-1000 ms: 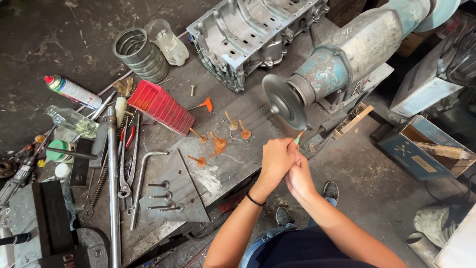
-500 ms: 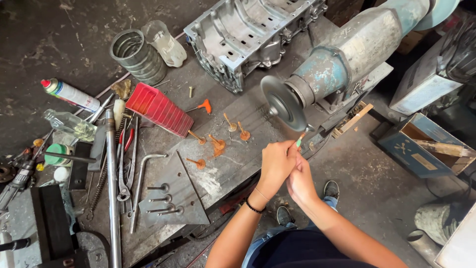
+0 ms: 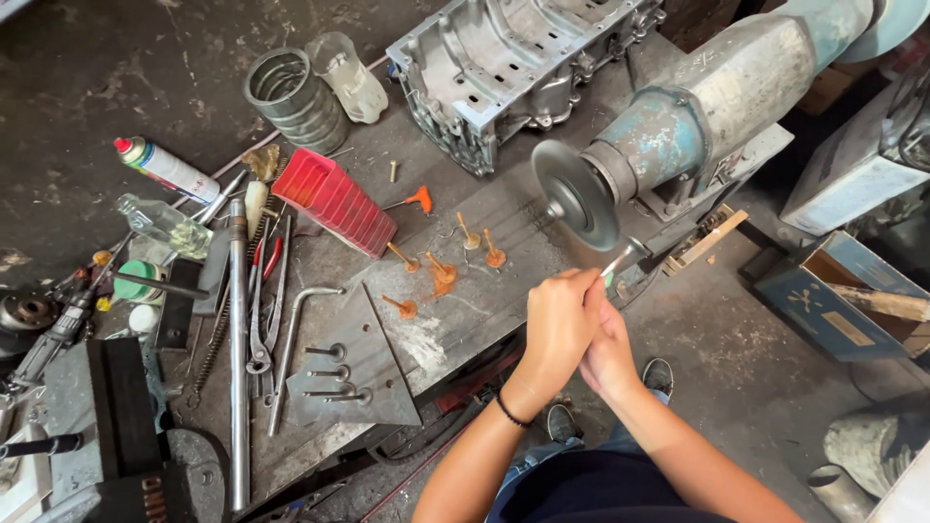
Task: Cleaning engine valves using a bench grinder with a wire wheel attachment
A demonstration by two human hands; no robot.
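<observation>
My left hand (image 3: 560, 324) and my right hand (image 3: 610, 356) are clasped together on the stem of a metal engine valve (image 3: 625, 257). The valve's head points up and right, just under the grey disc (image 3: 573, 194) of a blue-grey bench grinder (image 3: 717, 102). Whether the valve touches the disc I cannot tell. Several rusty orange valves (image 3: 444, 273) lie on the metal workbench (image 3: 504, 208) left of my hands. Three cleaner valves (image 3: 334, 373) rest on a grey metal plate (image 3: 373, 334) nearer the bench's front edge.
An aluminium engine casing (image 3: 513, 58), a red ribbed tray (image 3: 334, 201), a metal ring (image 3: 294, 99), a spray can (image 3: 167, 169), pliers (image 3: 260, 320) and a long bar (image 3: 238, 358) crowd the bench. A blue box (image 3: 838, 300) stands on the floor at right.
My hands have lifted the valve slightly up and right, closer to the grinder disc. The view has shifted a little; nothing else on the bench has moved.
</observation>
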